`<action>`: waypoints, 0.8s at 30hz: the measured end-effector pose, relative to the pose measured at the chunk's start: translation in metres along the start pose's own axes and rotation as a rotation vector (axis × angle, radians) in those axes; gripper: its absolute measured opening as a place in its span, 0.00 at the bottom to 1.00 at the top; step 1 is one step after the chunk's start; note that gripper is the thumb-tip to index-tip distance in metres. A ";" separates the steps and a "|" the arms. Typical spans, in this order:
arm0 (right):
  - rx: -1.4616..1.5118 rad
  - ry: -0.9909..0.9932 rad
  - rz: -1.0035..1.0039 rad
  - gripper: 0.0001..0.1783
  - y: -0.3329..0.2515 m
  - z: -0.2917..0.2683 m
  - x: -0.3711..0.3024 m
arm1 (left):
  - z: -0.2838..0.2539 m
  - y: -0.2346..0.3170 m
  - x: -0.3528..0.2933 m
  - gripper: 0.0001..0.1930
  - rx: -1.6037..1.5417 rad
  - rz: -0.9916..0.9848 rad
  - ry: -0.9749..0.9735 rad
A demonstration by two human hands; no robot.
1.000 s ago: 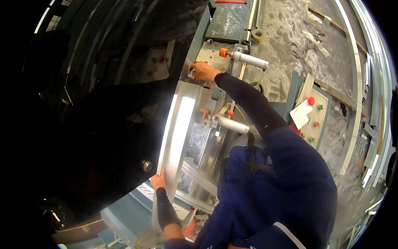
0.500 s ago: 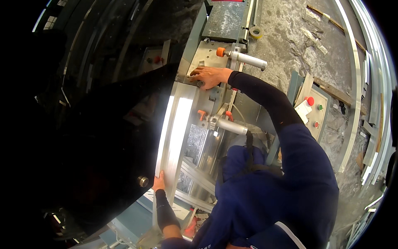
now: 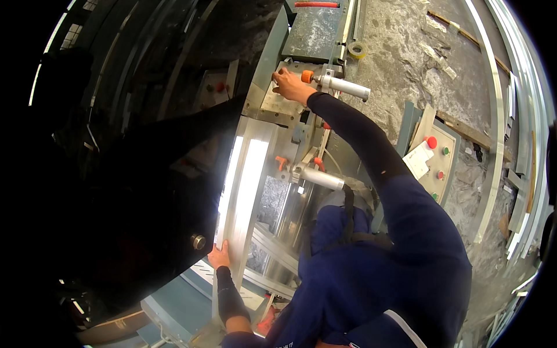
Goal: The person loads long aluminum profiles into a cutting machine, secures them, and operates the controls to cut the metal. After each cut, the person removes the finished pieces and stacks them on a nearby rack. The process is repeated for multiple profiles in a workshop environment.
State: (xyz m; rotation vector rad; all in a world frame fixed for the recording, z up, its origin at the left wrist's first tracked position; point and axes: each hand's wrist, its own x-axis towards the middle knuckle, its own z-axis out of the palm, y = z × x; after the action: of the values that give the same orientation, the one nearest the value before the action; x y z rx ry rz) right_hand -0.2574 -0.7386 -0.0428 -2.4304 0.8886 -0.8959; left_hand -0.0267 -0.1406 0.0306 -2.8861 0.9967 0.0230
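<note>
A long, shiny aluminium profile [image 3: 246, 185] lies lengthwise on the machine, along the dark glossy panel. My left hand [image 3: 219, 256] grips its near end by the left edge, thumb on top. Beyond the far end, my right hand [image 3: 293, 87] hovers over a bare metal plate [image 3: 283, 106], fingers bent and apart, with nothing visible in them. Just right of those fingers is a clamp cylinder [image 3: 348, 88] with an orange tip [image 3: 307, 76]. A second clamp cylinder [image 3: 322, 178] stands beside the profile, near an orange handle [image 3: 281, 163].
The dark glossy panel [image 3: 145, 191] with a round metal knob [image 3: 198, 241] fills the left side. To the right stands a control box [image 3: 438, 159] with red and green buttons. A tape roll [image 3: 357, 50] rests by the machine's far edge. Long metal strips [image 3: 493, 104] lie at far right.
My right hand has moved away from the profile's far end, farther up the plate toward the orange-tipped clamp. My left hand has slid slightly nearer me along the profile's edge.
</note>
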 end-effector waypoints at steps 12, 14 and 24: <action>-0.107 -0.506 -0.273 0.16 -0.006 -0.034 0.008 | 0.035 -0.042 0.002 0.36 0.045 0.082 0.116; -0.161 -0.635 -0.291 0.20 -0.007 -0.048 -0.018 | 0.033 -0.042 -0.002 0.36 0.008 0.037 0.066; 0.024 -0.538 -0.172 0.23 0.009 -0.063 -0.051 | 0.004 -0.009 -0.005 0.32 -0.063 -0.041 0.026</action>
State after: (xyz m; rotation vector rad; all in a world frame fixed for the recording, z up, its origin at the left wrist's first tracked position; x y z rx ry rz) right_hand -0.3347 -0.7192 -0.0251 -2.5591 0.4724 -0.2650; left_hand -0.0253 -0.1301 0.0273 -2.9700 0.9579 0.0146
